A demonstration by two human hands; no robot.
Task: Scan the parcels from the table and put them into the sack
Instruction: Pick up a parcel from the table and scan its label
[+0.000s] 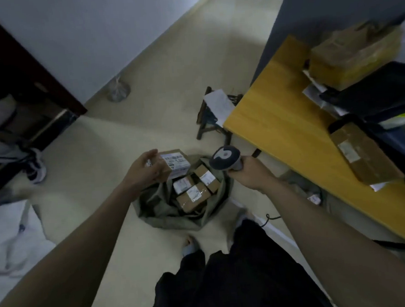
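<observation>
Held over the open sack [167,210], the small cardboard parcel [173,163] looks light and stiff, apparently gripped at its near end by the left hand [145,170], while the right hand [250,174] clasps the scanner [225,158] beside it.

Both arms reach forward; left hand [145,170] fingers curl in a grip, right hand [251,174] clenched.
</observation>
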